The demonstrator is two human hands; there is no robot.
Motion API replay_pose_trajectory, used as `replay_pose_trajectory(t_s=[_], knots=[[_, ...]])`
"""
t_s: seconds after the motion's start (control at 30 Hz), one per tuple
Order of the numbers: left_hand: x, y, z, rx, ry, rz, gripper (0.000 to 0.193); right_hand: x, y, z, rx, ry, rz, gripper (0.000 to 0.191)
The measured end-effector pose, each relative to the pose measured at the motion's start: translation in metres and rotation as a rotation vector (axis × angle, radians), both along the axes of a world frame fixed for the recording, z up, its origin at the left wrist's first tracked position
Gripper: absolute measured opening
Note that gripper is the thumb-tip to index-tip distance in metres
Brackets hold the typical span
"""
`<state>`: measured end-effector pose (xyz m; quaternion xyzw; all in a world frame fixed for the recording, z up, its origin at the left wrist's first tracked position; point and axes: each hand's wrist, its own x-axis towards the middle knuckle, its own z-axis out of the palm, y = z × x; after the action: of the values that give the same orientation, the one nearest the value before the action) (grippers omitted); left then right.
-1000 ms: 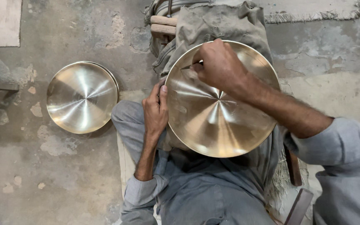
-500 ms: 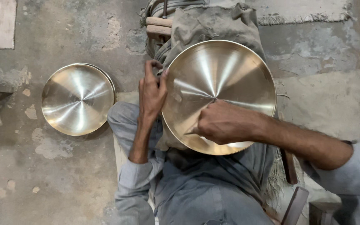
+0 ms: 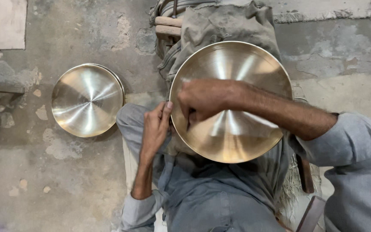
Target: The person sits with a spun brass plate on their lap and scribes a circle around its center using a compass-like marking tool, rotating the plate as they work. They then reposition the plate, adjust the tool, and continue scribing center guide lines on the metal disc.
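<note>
Cracked concrete floor (image 3: 86,180), second brass plate (image 3: 86,99) lying at left. Centre frame, large brass plate (image 3: 237,129) on lap; left hand (image 3: 155,129) fingers clamped on its rim, right hand (image 3: 202,99) fisted on a small tool, pressing inside.

We see a large brass plate (image 3: 232,129) of pale gold, its polish throwing bright white streaks that fan out from the centre. A smaller brass plate (image 3: 87,99) shows the same gold sheen with silvery radial streaks and a darker rim. Our trousers (image 3: 211,197) and sleeve (image 3: 357,172) are a plain blue-grey. The cloth bundle (image 3: 228,25) is dull olive-khaki, smudged darker in places. The concrete floor (image 3: 44,180) is mottled grey-brown with lighter chipped patches. A mat (image 3: 3,21) at the corner is pale beige.
</note>
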<state>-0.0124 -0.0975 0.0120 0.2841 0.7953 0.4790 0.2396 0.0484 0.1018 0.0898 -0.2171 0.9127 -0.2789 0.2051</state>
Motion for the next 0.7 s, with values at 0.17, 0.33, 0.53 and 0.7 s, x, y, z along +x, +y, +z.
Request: replay_pose_trajectory(t_s=[0.17,0.33,0.53,0.7], knots=[[0.013,-0.004,-0.016,0.023,0.033,0.07,0.045,0.004,0.026,-0.007,0.169,0.066,-0.547,0.014],[0.013,-0.014,-0.014,0.117,-0.001,0.018,0.042,0.021,0.049,-0.014,0.316,0.208,-0.822,0.02],[0.021,-0.006,-0.02,0.057,0.106,0.061,0.037,0.01,0.009,-0.032,0.447,0.202,-0.704,0.022],[-0.009,0.013,-0.02,0.022,0.193,-0.009,0.037,0.041,-0.028,-0.034,0.35,0.301,-0.353,0.024]])
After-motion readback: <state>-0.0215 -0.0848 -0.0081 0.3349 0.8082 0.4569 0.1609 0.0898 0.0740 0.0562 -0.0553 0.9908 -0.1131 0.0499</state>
